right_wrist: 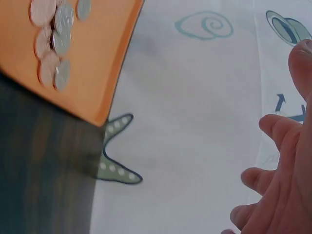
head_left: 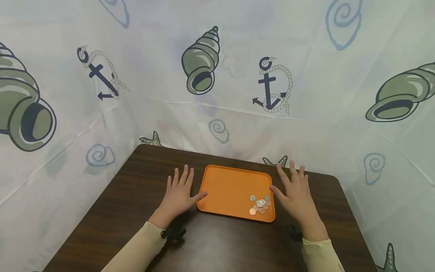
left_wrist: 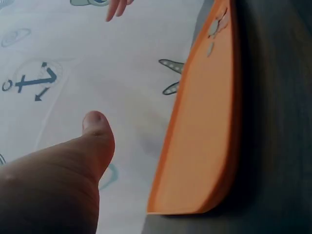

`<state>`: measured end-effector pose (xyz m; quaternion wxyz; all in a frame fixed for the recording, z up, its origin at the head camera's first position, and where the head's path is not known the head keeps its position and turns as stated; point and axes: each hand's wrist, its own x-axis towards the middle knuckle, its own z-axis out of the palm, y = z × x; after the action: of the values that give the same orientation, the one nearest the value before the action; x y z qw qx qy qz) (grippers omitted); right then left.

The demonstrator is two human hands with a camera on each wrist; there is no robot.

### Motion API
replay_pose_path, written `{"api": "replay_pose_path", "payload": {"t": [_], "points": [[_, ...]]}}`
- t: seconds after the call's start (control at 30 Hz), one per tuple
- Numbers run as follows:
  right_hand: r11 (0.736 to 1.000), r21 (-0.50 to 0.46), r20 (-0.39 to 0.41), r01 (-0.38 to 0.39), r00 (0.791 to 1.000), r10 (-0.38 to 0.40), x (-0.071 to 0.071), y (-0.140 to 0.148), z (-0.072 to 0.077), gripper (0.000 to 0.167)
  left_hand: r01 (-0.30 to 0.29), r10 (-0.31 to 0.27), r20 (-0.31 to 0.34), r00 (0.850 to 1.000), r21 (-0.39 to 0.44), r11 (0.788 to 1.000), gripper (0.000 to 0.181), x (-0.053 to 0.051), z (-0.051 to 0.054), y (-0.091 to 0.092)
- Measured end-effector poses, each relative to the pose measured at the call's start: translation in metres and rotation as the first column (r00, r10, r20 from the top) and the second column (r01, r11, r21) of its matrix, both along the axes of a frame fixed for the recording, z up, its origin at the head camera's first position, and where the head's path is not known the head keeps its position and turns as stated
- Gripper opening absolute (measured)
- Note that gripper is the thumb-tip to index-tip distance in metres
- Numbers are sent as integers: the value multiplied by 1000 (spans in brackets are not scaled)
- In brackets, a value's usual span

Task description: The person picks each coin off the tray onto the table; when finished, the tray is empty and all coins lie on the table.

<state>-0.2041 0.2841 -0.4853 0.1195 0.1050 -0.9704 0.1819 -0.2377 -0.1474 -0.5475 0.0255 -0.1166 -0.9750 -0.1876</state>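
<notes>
An orange tray (head_left: 231, 185) lies on the dark wooden table. Several coins (head_left: 260, 203), silver and copper coloured, are bunched in its near right corner, some overlapping. My left hand (head_left: 179, 194) is spread at the tray's left side, its thumb over or beside the rim; whether it touches cannot be told. On the other side my right hand (head_left: 296, 194) has its fingers spread, with the thumb close to the tray's right edge. Neither hand holds anything. In the right wrist view the coins (right_wrist: 61, 36) show near the tray's corner, apart from the fingers.
The brown table (head_left: 217, 245) reaches back to a pale cloth (head_left: 238, 124) printed with shells, anchors and starfish, which hangs behind and on both sides. Dark wrist straps (head_left: 174, 232) sit by the sleeve cuffs.
</notes>
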Motion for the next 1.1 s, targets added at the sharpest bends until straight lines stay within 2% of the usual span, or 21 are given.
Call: {"api": "replay_pose_path", "payload": {"t": [0.2, 0.27, 0.4, 0.5, 0.57, 0.67, 0.77, 0.87, 1.1], "points": [[998, -64, 50, -17, 999, 20, 3, -11, -18, 88, 53, -62, 87, 994, 108, 993, 127, -1, -23, 4], [996, -85, 89, -6, 996, 14, 4, -13, -25, 85, 67, -86, 136, 987, 143, 987, 130, 1, -29, 5], [993, -118, 158, 21, 987, -2, 6, -15, -34, 70, 93, -126, 211, 969, 158, 983, 133, 4, -40, 6], [993, -110, 184, 35, 983, -14, 6, -16, -35, 54, 108, -142, 211, 967, 167, 980, 132, 4, -43, 9], [995, -96, 192, 33, 981, -14, 4, -17, -35, 45, 104, -146, 201, 969, 204, 973, 131, 2, -42, 12], [997, -76, 197, 28, 980, -13, 0, -18, -35, 36, 107, -163, 180, 970, 289, 951, 128, -1, -40, 18], [997, -68, 197, 48, 980, -34, -3, -17, -37, 31, 120, -178, 157, 971, 325, 938, 129, -2, -41, 21], [995, -74, 205, 71, 977, -55, -5, -16, -45, 33, 137, -189, 147, 971, 302, 943, 133, 0, -43, 21], [988, -98, 248, 121, 964, -94, -12, -13, -73, 33, 173, -212, 160, 964, 225, 959, 140, 3, -47, 19]]}}
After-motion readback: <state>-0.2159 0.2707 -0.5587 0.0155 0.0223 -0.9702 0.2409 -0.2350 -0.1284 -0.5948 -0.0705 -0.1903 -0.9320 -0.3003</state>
